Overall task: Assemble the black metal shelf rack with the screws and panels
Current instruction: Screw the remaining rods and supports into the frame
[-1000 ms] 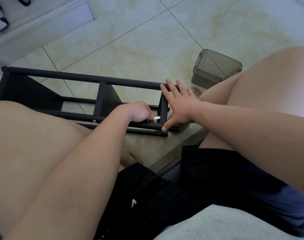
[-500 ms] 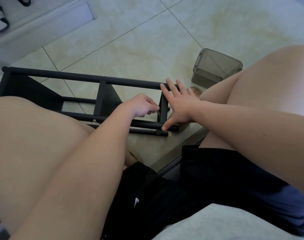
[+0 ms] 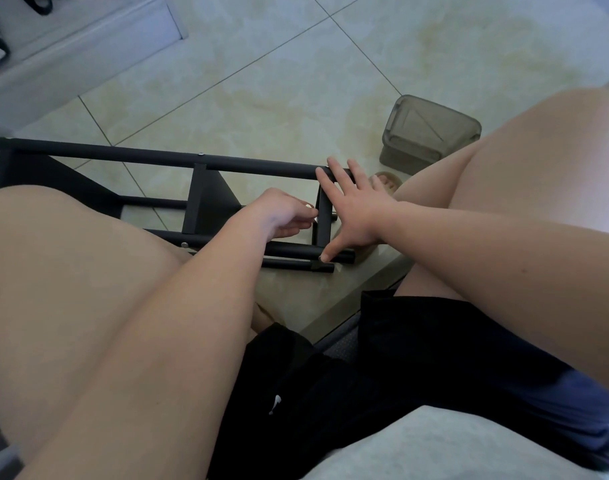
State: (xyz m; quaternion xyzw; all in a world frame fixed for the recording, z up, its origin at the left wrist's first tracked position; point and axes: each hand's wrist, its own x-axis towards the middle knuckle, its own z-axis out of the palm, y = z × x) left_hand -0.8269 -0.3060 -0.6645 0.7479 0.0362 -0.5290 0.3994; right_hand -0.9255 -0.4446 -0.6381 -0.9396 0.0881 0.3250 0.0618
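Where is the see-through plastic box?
In the head view, the translucent grey plastic box sits on the tiled floor, upper right, beyond the black metal rack.

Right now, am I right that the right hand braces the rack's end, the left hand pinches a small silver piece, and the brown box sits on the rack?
Not quite: the head view shows the brown box on the floor, apart from the rack. The right hand does brace its end; the left hand pinches the silver piece.
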